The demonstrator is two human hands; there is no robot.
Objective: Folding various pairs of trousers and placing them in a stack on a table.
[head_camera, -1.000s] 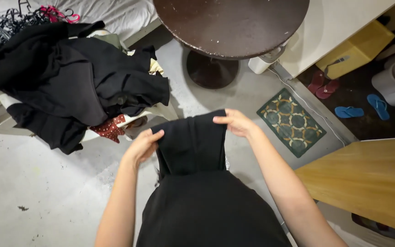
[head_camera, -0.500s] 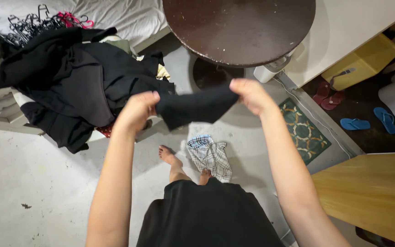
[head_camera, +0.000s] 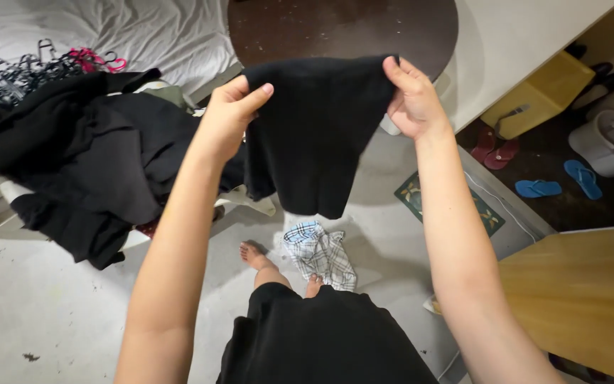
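Two bare hands hold a black garment (head_camera: 318,131) up at arm's length, spread between them above a grey concrete floor (head_camera: 51,299). The left hand (head_camera: 230,114) pinches the upper left corner, thumb over the top edge and fingers curled behind the cloth; the right hand (head_camera: 412,99) grips the upper right corner the same way, fingers closed on the fabric. The piece is matte, plain black, apparently folded, with a straight top edge drawn taut between the two grips. It narrows slightly as it hangs, ending in an uneven lower hem, and its left side falls in a loose fold.

Behind the cloth stands a round dark brown table (head_camera: 342,28), partly hidden by it. To the left, a pile of black clothes (head_camera: 79,156) lies heaped beside a tangle of hangers (head_camera: 44,64) on a white sheet (head_camera: 143,32). Below the hanging garment, a crumpled plaid cloth (head_camera: 320,252) lies on the floor by the person's bare foot (head_camera: 254,252). A patterned green mat (head_camera: 421,199) shows to the right, near a wooden surface (head_camera: 577,291) and blue flip-flops (head_camera: 559,183).
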